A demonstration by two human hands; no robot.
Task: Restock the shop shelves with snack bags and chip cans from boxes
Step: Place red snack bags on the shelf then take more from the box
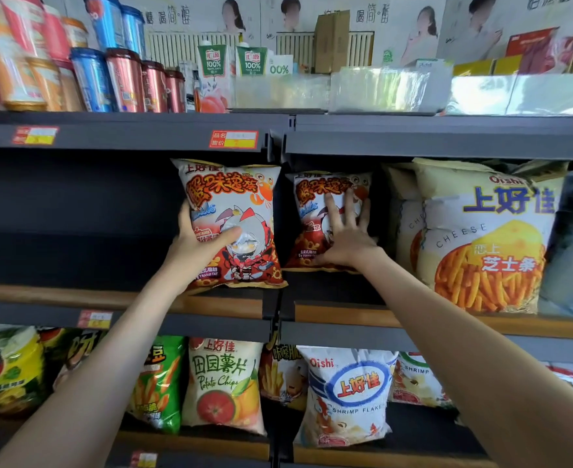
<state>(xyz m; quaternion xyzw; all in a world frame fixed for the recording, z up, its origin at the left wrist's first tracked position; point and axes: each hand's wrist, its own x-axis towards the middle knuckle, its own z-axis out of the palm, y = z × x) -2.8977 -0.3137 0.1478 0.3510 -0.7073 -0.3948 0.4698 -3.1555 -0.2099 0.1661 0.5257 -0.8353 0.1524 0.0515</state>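
Two red-and-white crab-flavour snack bags stand upright on the middle shelf (231,307). My left hand (195,246) grips the left bag (234,201) by its left edge, thumb across the front; the bag's bottom rests near the shelf's front lip. My right hand (347,233) lies flat with fingers spread on the front of the right bag (312,194), which stands deeper in the shelf. No boxes or chip cans for restocking are visible near my hands.
Large cheese-stick bags (487,238) fill the middle shelf's right side; its left part is dark. Cup drinks (123,79) and juice cartons (212,65) stand on the top shelf. Potato chip (226,383) and shrimp flake bags (349,393) line the lower shelf.
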